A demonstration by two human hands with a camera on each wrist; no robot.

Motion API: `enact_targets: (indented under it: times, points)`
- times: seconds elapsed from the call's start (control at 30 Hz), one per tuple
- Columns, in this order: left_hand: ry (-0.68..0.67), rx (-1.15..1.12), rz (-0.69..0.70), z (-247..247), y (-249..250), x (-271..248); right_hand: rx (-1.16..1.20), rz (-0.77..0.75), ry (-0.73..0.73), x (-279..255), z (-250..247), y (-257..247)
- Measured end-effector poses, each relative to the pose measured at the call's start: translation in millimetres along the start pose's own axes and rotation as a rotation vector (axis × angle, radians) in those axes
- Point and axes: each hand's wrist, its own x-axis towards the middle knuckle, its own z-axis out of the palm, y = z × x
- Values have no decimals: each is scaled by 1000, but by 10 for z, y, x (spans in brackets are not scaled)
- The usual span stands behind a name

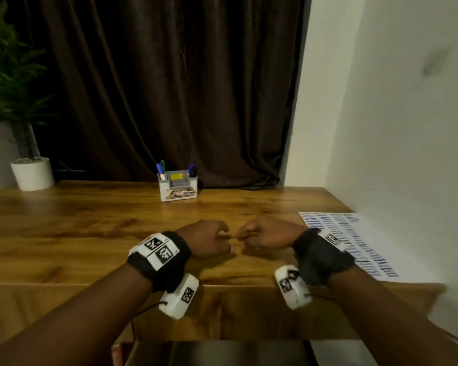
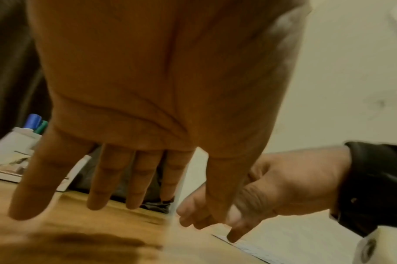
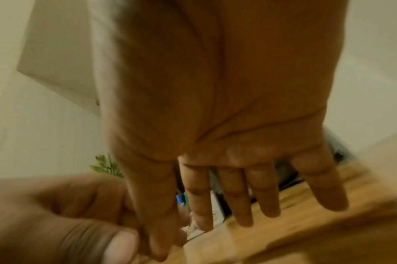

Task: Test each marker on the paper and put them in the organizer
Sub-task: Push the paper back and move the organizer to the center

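Both grips, left hand [image 1: 209, 240] and right hand [image 1: 266, 237], rest empty with fingers loose, near each other in front of the organizer [image 1: 178, 186]. Markers [image 1: 159, 169] stand in the organizer; none lies loose. Paper [image 1: 354, 241], right of the organizer, carries rows of strokes. Task appears complete. Surface [image 1: 77, 220] is wood; curtain [image 1: 169, 88] hangs behind the organizer, plant [image 1: 16, 96] to its left.

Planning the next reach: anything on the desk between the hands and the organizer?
Nothing visible. Bare wood lies between the left hand, the right hand and the organizer. The paper lies off to the right.
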Motion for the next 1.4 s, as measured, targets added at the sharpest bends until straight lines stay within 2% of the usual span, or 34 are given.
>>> enact_targets:
  times: [0.13, 0.2, 0.3, 0.4, 0.47, 0.6, 0.7, 0.83, 1.0, 1.13, 1.2, 1.3, 1.4]
  points:
    - [34, -2, 1, 307, 181, -172, 74, 103, 284, -823, 112, 601]
    - [13, 54, -36, 471, 173, -183, 64, 124, 332, -1051, 260, 689]
    - [2, 154, -149, 747, 65, -177, 51, 143, 247, -1094, 533, 735]
    - [97, 175, -141, 879, 37, -237, -230, 175, 227, -1016, 710, 786]
    - [114, 194, -141, 883, 55, -288, -292, 193, 241, -1021, 742, 730]
    - [57, 194, -140, 793, 105, -319, -239, 215, 152, -1015, 588, 595]
    - [-46, 222, -86, 616, 84, -217, -247, 249, 40, -916, 334, 438]
    - [-174, 159, -27, 205, 71, 5, -225, 313, -74, -551, -101, 352]
    - [-99, 49, -4, -212, -152, 680, -136, 206, -91, 350, -444, 388]
    - [-96, 130, -30, -408, -494, 1392, -214, 129, -167, 1245, -669, 484]
    - [-140, 170, -23, -410, -655, 1621, -223, 110, -215, 1531, -674, 576]
    - [-248, 117, -21, -333, -859, 1860, -80, 75, -346, 1789, -640, 719]
    - [-237, 2, -102, -177, -936, 1885, -271, 141, -415, 1804, -453, 758]
